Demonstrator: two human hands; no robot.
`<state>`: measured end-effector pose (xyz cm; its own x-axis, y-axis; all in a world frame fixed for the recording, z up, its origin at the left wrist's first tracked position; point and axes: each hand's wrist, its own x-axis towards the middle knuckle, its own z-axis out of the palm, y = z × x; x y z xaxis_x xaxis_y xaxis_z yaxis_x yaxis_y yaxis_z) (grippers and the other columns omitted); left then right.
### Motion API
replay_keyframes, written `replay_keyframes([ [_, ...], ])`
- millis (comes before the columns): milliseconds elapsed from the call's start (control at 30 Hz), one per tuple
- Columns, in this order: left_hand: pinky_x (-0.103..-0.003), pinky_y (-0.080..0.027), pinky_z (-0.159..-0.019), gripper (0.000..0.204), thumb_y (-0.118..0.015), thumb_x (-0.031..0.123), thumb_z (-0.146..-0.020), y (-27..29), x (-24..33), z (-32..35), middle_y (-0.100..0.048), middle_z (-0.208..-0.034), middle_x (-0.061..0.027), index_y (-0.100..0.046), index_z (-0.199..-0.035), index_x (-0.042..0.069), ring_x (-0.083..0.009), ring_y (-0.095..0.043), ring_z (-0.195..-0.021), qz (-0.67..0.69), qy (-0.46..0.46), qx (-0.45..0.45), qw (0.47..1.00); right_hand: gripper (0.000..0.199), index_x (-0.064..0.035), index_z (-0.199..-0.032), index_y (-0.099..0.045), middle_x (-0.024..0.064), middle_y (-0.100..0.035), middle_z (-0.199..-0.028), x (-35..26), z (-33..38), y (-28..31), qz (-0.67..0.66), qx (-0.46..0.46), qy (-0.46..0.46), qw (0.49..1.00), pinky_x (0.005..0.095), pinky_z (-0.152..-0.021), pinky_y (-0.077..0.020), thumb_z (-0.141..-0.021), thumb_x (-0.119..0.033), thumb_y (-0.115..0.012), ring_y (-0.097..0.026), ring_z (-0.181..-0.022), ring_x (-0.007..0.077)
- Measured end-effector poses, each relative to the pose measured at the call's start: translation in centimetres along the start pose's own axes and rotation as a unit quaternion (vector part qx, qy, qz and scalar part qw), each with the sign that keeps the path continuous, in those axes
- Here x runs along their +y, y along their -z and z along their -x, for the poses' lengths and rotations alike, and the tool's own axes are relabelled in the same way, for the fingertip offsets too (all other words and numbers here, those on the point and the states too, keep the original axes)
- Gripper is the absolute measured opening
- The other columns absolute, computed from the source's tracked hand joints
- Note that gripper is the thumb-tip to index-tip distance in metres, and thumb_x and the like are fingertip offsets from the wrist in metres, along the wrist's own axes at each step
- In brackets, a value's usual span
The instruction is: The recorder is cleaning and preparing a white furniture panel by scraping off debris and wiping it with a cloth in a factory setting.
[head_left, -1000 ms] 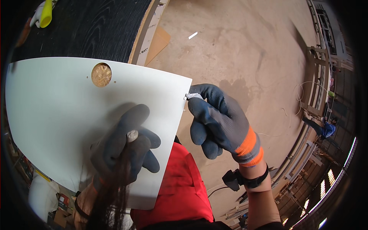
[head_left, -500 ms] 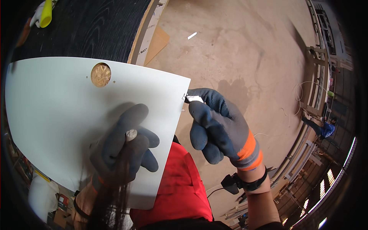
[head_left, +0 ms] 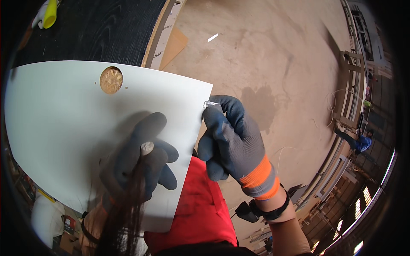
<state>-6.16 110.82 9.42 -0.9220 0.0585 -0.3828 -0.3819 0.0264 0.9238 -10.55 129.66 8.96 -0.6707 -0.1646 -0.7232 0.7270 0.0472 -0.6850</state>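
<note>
A white panel (head_left: 55,123) with a round cut-out (head_left: 111,80) lies before me. Over its right part is my left hand (head_left: 141,160) in a blue-grey glove, some fingers stretched out and others bent around a small whitish lump (head_left: 147,148). Dark hair strands partly cover this hand. At the panel's right edge, near the far corner, my right hand (head_left: 235,138), gloved alike with an orange cuff, is closed. Thumb and forefinger pinch a small white, film-like piece (head_left: 213,105) against or very close to the edge; contact is hard to see.
A dark wood-grain board (head_left: 94,32) lies beyond the panel, with a yellow object (head_left: 50,15) at far left. On the concrete floor (head_left: 273,55) are a white strip (head_left: 212,37) and a brown cardboard piece (head_left: 175,47). Another person (head_left: 362,141) is far right, beside racks.
My right hand has shifted slightly left, bringing the white piece closer to the panel's edge, and its wrist has turned. The left hand has hardly moved.
</note>
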Motion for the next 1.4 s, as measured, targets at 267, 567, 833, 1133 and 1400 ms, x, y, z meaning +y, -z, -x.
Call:
replay_keyframes([
  [267,-0.023,-0.046,-0.039,0.044,-0.042,-0.001,-0.089,0.1,0.2,0.1,-0.064,-0.075,-0.0145,-0.044,-0.132,-0.011,-0.0122,-0.056,-0.044,-0.036,-0.004,-0.001,0.999,0.035,-0.0005,-0.126,-0.046,0.0064,-0.057,-0.064,-0.2,0.5,0.2,-0.049,-0.026,-0.010,0.998,0.0236,-0.033,-0.0382,-0.100,-0.023,-0.039,-0.048,-0.036,0.0116],
  [567,-0.024,-0.046,-0.039,0.045,-0.041,-0.002,-0.089,0.3,0.1,0.1,-0.064,-0.075,-0.0152,-0.043,-0.132,-0.012,-0.0136,-0.058,-0.045,-0.011,0.003,-0.005,1.000,0.035,-0.0008,-0.128,-0.048,0.0047,-0.058,-0.063,-0.1,0.9,0.4,-0.006,-0.004,-0.005,1.000,0.0238,-0.039,-0.0446,-0.098,-0.017,-0.041,-0.053,-0.039,0.0117],
  [833,-0.025,-0.047,-0.041,0.045,-0.041,-0.003,-0.088,0.4,-0.1,0.2,-0.064,-0.074,-0.0145,-0.043,-0.132,-0.012,-0.0137,-0.058,-0.045,-0.010,0.003,-0.012,1.000,0.031,-0.0018,-0.122,-0.053,0.0053,-0.059,-0.061,-2.0,0.0,1.0,0.097,-0.021,-0.008,0.995,0.0218,-0.035,-0.0380,-0.098,-0.022,-0.047,-0.052,-0.038,0.0096],
  [1133,-0.024,-0.046,-0.042,0.035,-0.046,0.002,-0.093,-0.4,0.7,0.1,-0.065,-0.071,-0.0109,-0.054,-0.126,-0.006,-0.0106,-0.057,-0.043,-0.013,0.031,0.034,0.999,0.028,-0.0018,-0.117,-0.057,0.0056,-0.058,-0.059,-2.2,-0.7,1.6,0.128,-0.019,0.028,0.991,0.0225,-0.033,-0.0361,-0.098,-0.021,-0.049,-0.049,-0.036,0.0088],
  [1400,-0.024,-0.046,-0.044,0.037,-0.050,0.001,-0.089,-0.3,1.3,-0.2,-0.066,-0.074,-0.0100,-0.054,-0.125,-0.005,-0.0109,-0.059,-0.046,-0.013,0.077,0.024,0.997,0.047,0.0034,-0.128,-0.050,0.0046,-0.057,-0.070,-1.5,0.2,2.5,-0.003,-0.056,-0.021,0.998,0.0204,-0.035,-0.0449,-0.093,-0.027,-0.057,-0.056,-0.044,0.0105],
])
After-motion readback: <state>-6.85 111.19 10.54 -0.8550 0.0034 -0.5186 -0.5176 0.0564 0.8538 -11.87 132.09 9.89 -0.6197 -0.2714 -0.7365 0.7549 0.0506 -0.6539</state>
